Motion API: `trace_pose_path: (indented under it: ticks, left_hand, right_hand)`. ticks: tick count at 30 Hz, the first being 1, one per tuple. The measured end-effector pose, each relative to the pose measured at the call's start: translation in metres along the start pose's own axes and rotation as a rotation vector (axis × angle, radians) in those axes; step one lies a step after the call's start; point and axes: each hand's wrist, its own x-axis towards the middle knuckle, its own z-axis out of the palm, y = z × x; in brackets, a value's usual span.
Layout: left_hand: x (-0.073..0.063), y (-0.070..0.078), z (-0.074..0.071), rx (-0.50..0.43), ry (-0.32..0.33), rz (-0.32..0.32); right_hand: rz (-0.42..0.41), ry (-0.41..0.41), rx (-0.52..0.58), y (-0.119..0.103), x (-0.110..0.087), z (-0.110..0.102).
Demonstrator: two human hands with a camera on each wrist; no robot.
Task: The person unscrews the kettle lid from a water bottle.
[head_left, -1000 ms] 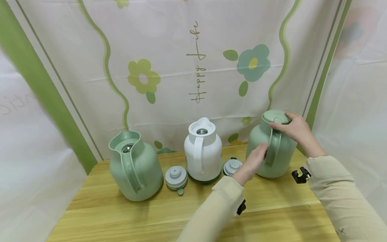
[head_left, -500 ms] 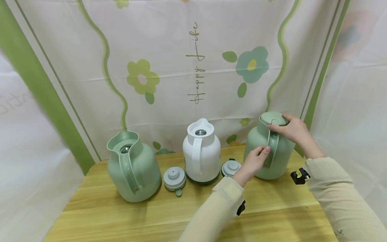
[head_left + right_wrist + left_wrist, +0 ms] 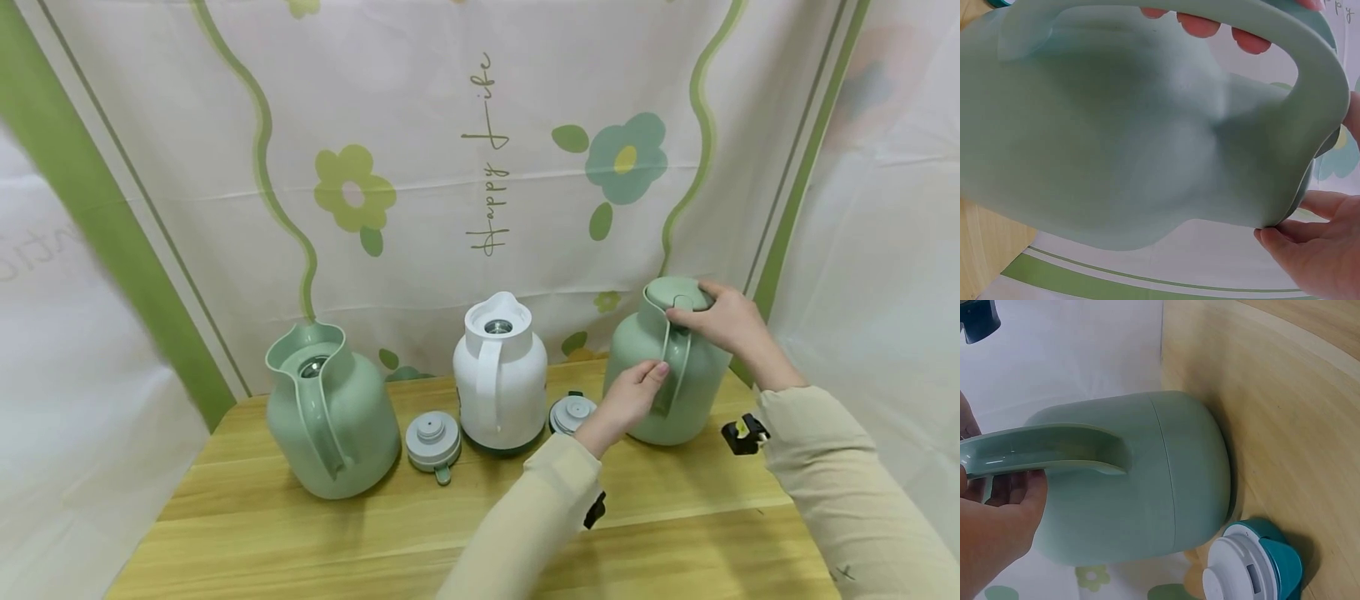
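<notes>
A green vacuum jug (image 3: 632, 354) stands upright at the right end of the table, its green lid (image 3: 670, 291) seated in the mouth. My left hand (image 3: 628, 403) grips the jug's handle (image 3: 1047, 447); in the right wrist view its fingertips (image 3: 1197, 25) show curled under the handle. At the top, my right hand (image 3: 733, 323) holds the lid, thumb on the handle side and fingers over the far edge. In the right wrist view, that hand's fingers (image 3: 1285, 247) sit right at the rim.
A white jug (image 3: 513, 379) without a lid stands mid-table, and another lidless green jug (image 3: 360, 417) at the left. Two grey-and-green lids lie upside down beside the white jug: one lid (image 3: 433, 442) left, one lid (image 3: 573, 412) right. A printed curtain (image 3: 420, 275) hangs behind.
My left hand has shifted slightly and its thumb now lies over the handle. The right hand stays at the lid. The view has moved a little; the jugs stand as before.
</notes>
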Motion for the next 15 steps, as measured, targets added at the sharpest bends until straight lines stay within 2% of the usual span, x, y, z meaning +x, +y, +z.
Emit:
trace_pose_path:
  ticks: [9,15]
  left_hand:
    - [-0.001,0.0003,-0.0009,0.004,-0.013,0.015]
    - [-0.0008,0.0009,-0.004,0.037,-0.055,0.005]
  right_hand:
    - [-0.009,-0.008,-0.021,0.003,0.0023,0.0003]
    - [-0.004,-0.007,-0.024,0.0024,0.001,0.0004]
